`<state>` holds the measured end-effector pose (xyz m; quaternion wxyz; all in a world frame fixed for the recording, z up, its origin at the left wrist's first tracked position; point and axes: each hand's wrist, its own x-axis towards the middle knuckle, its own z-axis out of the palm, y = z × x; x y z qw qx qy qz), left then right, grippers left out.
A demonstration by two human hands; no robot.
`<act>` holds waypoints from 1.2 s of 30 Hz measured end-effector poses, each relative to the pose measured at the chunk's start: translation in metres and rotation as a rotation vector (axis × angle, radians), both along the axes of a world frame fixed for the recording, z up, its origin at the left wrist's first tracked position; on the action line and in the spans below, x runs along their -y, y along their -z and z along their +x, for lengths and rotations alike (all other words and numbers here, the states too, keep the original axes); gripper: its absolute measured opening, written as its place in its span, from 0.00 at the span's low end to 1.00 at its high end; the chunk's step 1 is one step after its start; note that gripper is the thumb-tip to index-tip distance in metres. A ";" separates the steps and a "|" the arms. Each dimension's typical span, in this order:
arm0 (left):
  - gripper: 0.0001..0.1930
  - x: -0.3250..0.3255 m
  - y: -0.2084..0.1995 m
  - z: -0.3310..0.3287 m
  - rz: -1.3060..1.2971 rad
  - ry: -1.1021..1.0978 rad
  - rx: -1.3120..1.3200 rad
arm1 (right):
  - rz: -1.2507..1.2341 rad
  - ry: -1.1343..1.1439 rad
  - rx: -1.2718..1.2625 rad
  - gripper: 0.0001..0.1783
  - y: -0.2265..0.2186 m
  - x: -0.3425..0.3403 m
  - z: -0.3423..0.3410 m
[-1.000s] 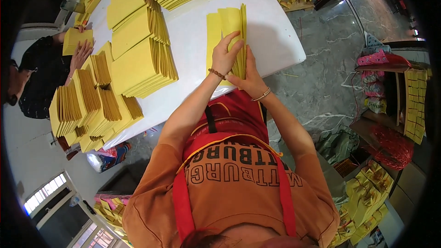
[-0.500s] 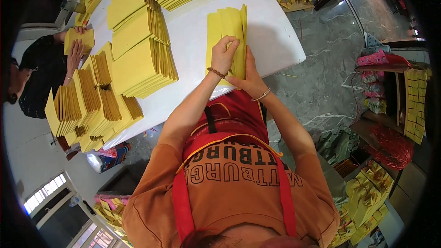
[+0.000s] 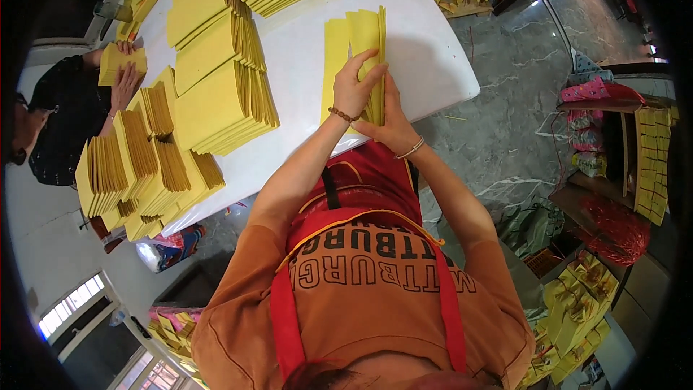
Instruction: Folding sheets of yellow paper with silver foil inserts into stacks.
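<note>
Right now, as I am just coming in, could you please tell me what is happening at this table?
A person is handling a sheaf of yellow paper at the near edge of a white-covered table. The left hand is on top of the sheets, and the right hand is against their right side. More yellow stacks stand to the left. Beyond them, a co-worker has both hands on another yellow bundle.
</note>
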<state>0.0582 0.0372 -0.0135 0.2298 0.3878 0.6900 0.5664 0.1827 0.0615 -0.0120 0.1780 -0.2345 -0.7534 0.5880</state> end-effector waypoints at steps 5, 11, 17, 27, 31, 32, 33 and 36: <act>0.17 0.002 0.002 -0.002 -0.006 0.009 0.106 | 0.015 0.007 0.004 0.62 0.002 0.000 -0.001; 0.18 0.004 0.002 -0.004 -0.009 0.031 0.122 | -0.017 0.015 0.000 0.61 0.003 0.000 0.001; 0.16 0.005 0.004 -0.004 -0.068 -0.008 0.237 | -0.045 0.076 -0.079 0.55 0.003 -0.008 0.008; 0.17 0.003 -0.001 -0.002 -0.048 0.007 0.105 | -0.456 0.361 -0.175 0.37 0.001 -0.018 -0.007; 0.25 0.000 -0.003 0.000 -0.046 0.043 -0.007 | -0.542 0.300 -0.127 0.34 -0.007 -0.022 -0.011; 0.27 -0.001 0.000 -0.001 -0.007 0.020 0.064 | -0.521 0.269 -0.190 0.33 -0.009 -0.023 -0.011; 0.27 -0.001 0.000 -0.001 -0.005 0.021 0.065 | -0.520 0.269 -0.190 0.33 -0.010 -0.024 -0.011; 0.30 -0.002 0.000 -0.003 -0.089 0.014 0.074 | -0.737 0.210 -0.240 0.28 -0.015 -0.025 -0.012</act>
